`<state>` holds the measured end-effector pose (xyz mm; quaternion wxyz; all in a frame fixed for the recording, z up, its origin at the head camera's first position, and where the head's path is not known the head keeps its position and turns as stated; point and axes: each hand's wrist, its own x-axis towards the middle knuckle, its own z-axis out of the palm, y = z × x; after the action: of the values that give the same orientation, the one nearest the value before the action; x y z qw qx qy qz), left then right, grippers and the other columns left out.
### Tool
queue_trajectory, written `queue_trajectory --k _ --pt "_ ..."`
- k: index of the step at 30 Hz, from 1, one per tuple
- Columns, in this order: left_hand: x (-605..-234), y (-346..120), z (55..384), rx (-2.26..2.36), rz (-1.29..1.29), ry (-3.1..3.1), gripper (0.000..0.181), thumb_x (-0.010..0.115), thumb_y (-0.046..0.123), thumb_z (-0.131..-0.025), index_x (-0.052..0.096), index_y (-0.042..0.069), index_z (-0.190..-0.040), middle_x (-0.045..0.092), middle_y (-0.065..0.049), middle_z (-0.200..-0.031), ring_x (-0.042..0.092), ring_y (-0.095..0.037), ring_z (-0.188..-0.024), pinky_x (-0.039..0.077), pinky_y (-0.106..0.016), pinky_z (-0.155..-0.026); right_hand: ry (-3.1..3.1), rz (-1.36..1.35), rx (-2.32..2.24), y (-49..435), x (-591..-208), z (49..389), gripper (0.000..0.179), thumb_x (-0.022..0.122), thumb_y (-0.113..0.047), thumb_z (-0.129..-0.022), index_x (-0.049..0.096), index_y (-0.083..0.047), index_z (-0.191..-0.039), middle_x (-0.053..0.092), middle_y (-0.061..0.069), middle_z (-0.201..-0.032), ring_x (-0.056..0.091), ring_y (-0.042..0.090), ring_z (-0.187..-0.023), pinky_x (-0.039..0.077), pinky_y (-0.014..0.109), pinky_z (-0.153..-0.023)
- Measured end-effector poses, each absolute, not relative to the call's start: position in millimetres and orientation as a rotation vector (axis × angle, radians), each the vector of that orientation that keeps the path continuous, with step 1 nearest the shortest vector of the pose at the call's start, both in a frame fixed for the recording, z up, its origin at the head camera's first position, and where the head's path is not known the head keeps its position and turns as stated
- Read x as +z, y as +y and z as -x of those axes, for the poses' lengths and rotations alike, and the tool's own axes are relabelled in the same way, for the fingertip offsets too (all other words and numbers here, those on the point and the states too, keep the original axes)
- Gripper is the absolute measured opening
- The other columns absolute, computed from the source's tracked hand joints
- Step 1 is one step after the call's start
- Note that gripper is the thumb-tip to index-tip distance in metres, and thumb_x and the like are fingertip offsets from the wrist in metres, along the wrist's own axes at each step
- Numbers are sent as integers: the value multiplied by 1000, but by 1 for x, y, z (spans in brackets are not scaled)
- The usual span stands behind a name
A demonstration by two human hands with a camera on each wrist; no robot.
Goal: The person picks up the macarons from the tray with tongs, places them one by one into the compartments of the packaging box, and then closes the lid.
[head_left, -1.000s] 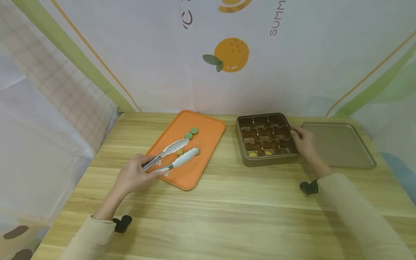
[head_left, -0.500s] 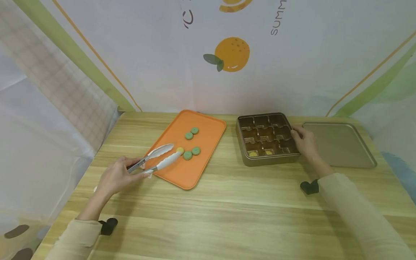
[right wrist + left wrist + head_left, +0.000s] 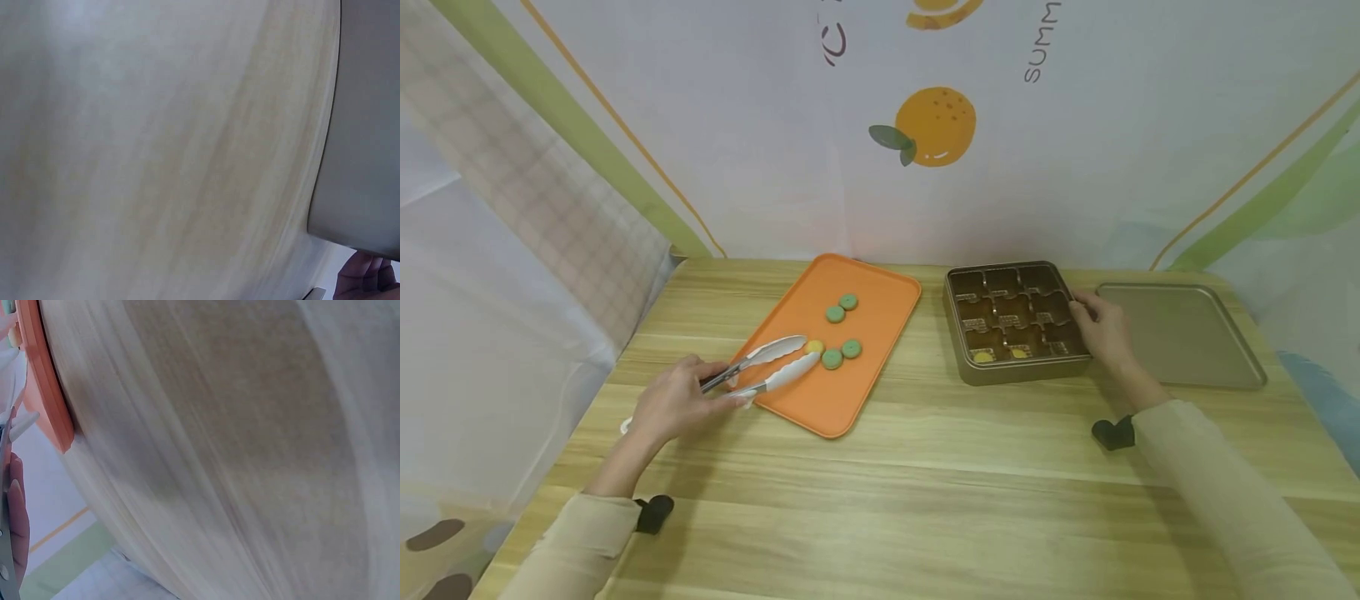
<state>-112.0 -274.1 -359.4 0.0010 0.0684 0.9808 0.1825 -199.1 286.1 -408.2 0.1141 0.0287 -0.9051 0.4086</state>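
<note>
My left hand [image 3: 677, 402] holds a pair of metal tongs with white tips [image 3: 790, 372], their arms spread apart over the orange tray [image 3: 868, 283]. A yellow macaron [image 3: 815, 347] lies at the ends of the tips; whether they touch it, I cannot tell. Just right of it sit two green macarons [image 3: 832, 359], and two more [image 3: 835, 314] lie farther back. My right hand [image 3: 1103, 329] grips the right side of a bronze tin box [image 3: 1026, 372]. Its brown divided insert [image 3: 1009, 312] has yellow macarons [image 3: 983, 357] in two front compartments. In the right wrist view, fingers [image 3: 369, 275] show beside the box wall [image 3: 362, 156].
A flat bronze lid [image 3: 1187, 333] lies right of the box, behind the right hand. The wooden table [image 3: 895, 483] meets a printed cloth backdrop [image 3: 760, 167] at its back edge. A small white object [image 3: 626, 425] shows partly behind the left wrist.
My left hand has drawn the tongs back leftward from over the green macarons to the yellow one, then shifted slightly right. My right hand and the box have stayed put.
</note>
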Motion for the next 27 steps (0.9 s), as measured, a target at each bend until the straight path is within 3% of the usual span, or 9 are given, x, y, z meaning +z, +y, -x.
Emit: queue_trajectory --k 14,27 --pt "-359 -268 119 559 -226 3068 67 78 43 -73 62 0 -121 53 -10 -84 35 -16 -56 26 -27 -46 -2670 -74 1221 289 -410 199 42 40 -20 -102 47 10 -130 52 35 -122 50 52 -109 41 61 -90" --pt "-361 -269 118 565 -265 3102 62 80 39 -72 64 -1 -117 54 -10 -80 37 -15 -55 28 -27 -46 -2677 -62 1200 287 -408 199 44 40 -23 -102 47 9 -131 52 34 -122 51 51 -109 42 60 -88"
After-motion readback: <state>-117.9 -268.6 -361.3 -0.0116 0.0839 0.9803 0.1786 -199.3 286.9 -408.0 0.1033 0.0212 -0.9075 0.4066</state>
